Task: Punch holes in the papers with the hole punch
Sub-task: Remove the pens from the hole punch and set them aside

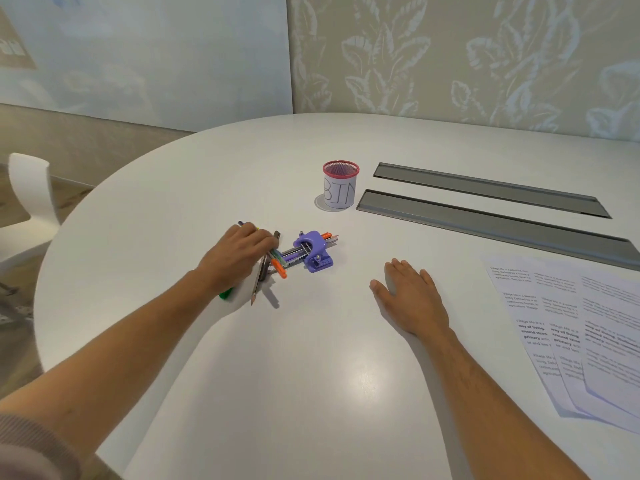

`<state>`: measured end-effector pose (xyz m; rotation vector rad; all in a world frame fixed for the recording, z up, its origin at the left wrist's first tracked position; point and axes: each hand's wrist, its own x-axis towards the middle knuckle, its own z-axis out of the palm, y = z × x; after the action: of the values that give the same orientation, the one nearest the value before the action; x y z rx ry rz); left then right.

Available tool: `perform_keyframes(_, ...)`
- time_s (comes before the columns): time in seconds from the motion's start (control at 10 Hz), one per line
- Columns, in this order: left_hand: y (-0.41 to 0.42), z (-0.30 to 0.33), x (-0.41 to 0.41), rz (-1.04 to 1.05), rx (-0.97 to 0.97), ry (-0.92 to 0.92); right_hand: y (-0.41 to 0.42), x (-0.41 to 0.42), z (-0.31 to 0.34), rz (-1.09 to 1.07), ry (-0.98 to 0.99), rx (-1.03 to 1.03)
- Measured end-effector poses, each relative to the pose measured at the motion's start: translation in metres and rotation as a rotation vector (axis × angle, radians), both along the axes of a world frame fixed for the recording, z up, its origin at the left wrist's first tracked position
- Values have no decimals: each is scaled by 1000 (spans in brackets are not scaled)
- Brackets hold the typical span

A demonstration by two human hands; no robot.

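Clearing stage: left hand (239, 252) clamped on loose pens (277, 265) beside purple hole punch (315, 252), centre table. Right hand (410, 296) flat, fingers apart, empty. Papers (568, 327) near right, unpunched. Next, likely: free punch, fetch papers.

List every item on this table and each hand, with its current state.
hole punch: on table, pens lying through it
pens: loose bundle, gripped by left hand
papers: fanned stack, untouched
BIN cup: upright
left hand: closed on pens
right hand: flat, empty
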<state>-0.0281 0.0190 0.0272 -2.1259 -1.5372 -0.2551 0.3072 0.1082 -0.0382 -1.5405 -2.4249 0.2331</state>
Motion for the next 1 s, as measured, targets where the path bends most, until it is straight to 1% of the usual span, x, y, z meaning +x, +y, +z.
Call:
perform_keyframes(0.1,-5,-3,-14,31,-75,-27,0,0,1,-1,-6,-2)
perform_keyframes(0.2,-9,-4,-25,72,-186,-11,0,3,2,-7,-14,-5)
perform_keyframes(0.4,-12,-8,-33,114,-265,-24,-1,0,2,-2,-22,-10)
perform_keyframes(0.6,-9,-10,-33,178,-279,-36,0,0,2,-6,-23,-15)
perform_keyframes(0.7,-6,-11,-31,220,-266,-75,0,0,1,-8,-22,-15)
perform_keyframes(0.8,0,-9,-20,263,-190,-231,1,0,1,-9,-25,-14)
perform_keyframes(0.9,6,-9,-8,284,-153,-343,0,0,1,-9,-23,-15)
perform_keyframes(1.0,15,-10,11,309,-210,-416,0,0,1,-6,-15,-8)
